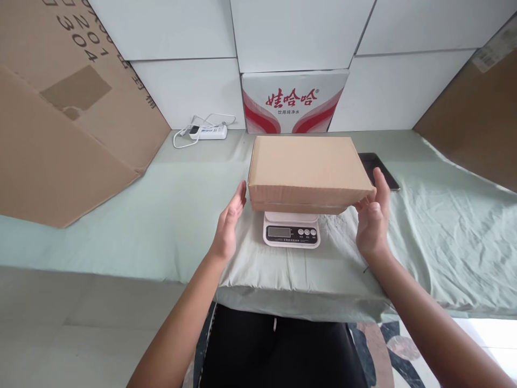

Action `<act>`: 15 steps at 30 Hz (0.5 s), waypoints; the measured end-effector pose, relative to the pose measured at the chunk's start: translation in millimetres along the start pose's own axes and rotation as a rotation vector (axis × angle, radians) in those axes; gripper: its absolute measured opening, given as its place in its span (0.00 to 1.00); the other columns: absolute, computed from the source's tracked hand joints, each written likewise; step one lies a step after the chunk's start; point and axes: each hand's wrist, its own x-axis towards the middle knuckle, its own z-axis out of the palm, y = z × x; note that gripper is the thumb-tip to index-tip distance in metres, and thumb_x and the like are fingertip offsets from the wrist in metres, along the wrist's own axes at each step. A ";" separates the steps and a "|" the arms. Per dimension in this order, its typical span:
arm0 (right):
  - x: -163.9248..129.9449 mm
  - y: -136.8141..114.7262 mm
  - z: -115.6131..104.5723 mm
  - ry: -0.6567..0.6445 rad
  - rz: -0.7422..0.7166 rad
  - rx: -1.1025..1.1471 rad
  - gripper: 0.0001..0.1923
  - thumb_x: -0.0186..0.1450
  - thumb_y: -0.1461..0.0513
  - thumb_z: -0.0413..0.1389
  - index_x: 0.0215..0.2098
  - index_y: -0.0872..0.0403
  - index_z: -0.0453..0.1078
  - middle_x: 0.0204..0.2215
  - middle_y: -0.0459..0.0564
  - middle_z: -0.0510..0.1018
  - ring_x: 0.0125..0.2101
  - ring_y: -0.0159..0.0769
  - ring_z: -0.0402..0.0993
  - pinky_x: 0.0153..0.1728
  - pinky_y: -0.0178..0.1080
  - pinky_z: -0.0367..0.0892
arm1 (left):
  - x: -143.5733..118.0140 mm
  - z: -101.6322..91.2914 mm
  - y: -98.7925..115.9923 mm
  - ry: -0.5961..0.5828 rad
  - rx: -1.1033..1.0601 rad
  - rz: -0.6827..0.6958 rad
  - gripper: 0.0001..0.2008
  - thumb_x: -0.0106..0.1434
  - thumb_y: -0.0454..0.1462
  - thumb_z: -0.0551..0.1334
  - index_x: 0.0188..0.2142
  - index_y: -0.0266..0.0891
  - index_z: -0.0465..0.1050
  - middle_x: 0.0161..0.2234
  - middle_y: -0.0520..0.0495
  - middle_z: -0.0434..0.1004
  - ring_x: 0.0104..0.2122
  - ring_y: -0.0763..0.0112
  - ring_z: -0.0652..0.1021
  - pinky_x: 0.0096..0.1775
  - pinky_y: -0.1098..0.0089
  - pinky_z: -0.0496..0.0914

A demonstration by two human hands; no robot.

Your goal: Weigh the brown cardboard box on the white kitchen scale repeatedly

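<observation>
A brown cardboard box rests on a white kitchen scale, covering most of its platform. The scale's small display and row of buttons show below the box's front edge; I cannot read a number on the display. My left hand is beside the box's left side, fingers stretched out and a narrow gap between them and the cardboard. At the box's front right corner, my right hand has its fingers extended against or just under the edge; part of them is hidden by the box. Neither hand is wrapped round it.
A dark flat tablet-like thing lies behind my right hand. At the back left is a white power strip with its cable. A printed carton stands against the wall. Large cardboard sheets flank the green cloth-covered table.
</observation>
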 end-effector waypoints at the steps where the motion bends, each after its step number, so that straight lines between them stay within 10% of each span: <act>1: -1.4 -1.9 0.7 -0.007 0.003 0.010 0.39 0.76 0.34 0.54 0.83 0.24 0.59 0.67 0.49 0.81 0.67 0.55 0.82 0.61 0.62 0.83 | -1.3 0.9 0.9 -0.006 0.001 -0.008 0.44 0.76 0.71 0.50 0.80 0.56 0.69 0.85 0.49 0.61 0.86 0.49 0.60 0.85 0.49 0.58; 15: 32.7 -44.3 21.0 -0.119 -0.074 -0.138 0.46 0.76 0.29 0.48 0.87 0.24 0.43 0.87 0.40 0.58 0.86 0.62 0.54 0.82 0.75 0.64 | 27.2 11.3 30.5 -0.036 -0.021 0.070 0.47 0.72 0.74 0.55 0.77 0.54 0.74 0.84 0.47 0.66 0.86 0.43 0.58 0.84 0.46 0.59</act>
